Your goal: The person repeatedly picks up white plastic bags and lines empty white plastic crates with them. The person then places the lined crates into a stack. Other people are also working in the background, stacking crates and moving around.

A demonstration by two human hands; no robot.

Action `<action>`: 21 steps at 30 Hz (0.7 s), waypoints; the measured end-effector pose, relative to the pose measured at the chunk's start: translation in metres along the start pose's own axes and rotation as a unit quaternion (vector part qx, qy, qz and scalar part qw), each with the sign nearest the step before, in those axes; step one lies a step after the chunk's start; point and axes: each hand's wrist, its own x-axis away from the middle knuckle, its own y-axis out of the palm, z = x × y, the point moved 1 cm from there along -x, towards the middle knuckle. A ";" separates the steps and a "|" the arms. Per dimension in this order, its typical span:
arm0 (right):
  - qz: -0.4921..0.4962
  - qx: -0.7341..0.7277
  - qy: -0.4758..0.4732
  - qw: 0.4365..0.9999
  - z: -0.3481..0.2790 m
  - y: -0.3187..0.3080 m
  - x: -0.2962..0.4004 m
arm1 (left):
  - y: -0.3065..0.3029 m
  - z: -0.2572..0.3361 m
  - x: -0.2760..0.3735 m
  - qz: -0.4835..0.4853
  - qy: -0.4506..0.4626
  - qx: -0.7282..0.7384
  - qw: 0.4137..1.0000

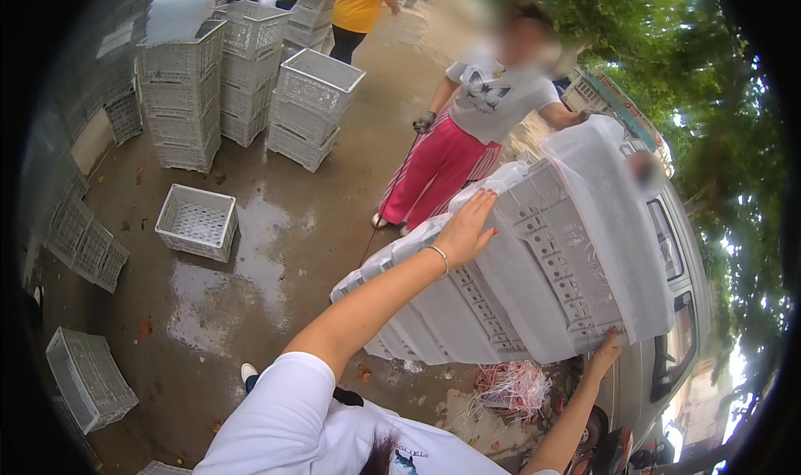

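A tall stack of grey plastic crates (551,256), with white liner sheets (616,237) hanging over the rims, leans across the view in front of me. My left hand (466,228) lies with fingers extended against the stack's left side, on a liner near an upper crate. Lower right, my right hand (606,353) touches the bottom corner of an upper crate; its fingers are partly hidden, so its grip is unclear. Across the stack a person in pink trousers (432,162) has one gloved hand at the top liner and a thin dark rod or cord in the other.
Several crate stacks (181,99) stand upper left, near a person in a yellow top (366,5). A single crate (197,221) sits on the wet ground, another (94,378) lower left. Right are a van (679,256) and a heap of pink and white strips (513,390).
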 end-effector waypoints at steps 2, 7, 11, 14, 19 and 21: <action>0.049 0.054 -0.024 0.997 -0.005 0.023 0.002 | 0.007 -0.025 -0.033 -0.038 -0.031 -0.093 0.994; 0.138 0.103 -0.095 0.980 -0.031 0.107 -0.003 | 0.021 -0.048 -0.022 -0.050 -0.065 -0.178 0.981; 0.167 0.141 -0.074 0.973 -0.014 0.130 -0.011 | 0.013 -0.097 0.104 -0.177 -0.148 -0.156 0.961; 0.097 0.189 -0.093 0.973 -0.020 0.177 0.000 | -0.081 -0.144 0.263 -0.331 -0.407 -0.202 0.827; 0.113 0.239 -0.206 0.942 -0.029 0.201 0.058 | -0.249 -0.049 0.523 -0.365 -0.727 -0.267 0.516; 0.184 0.255 -0.365 0.877 -0.034 0.204 0.101 | -0.302 0.019 0.617 -0.262 -0.815 -0.285 0.430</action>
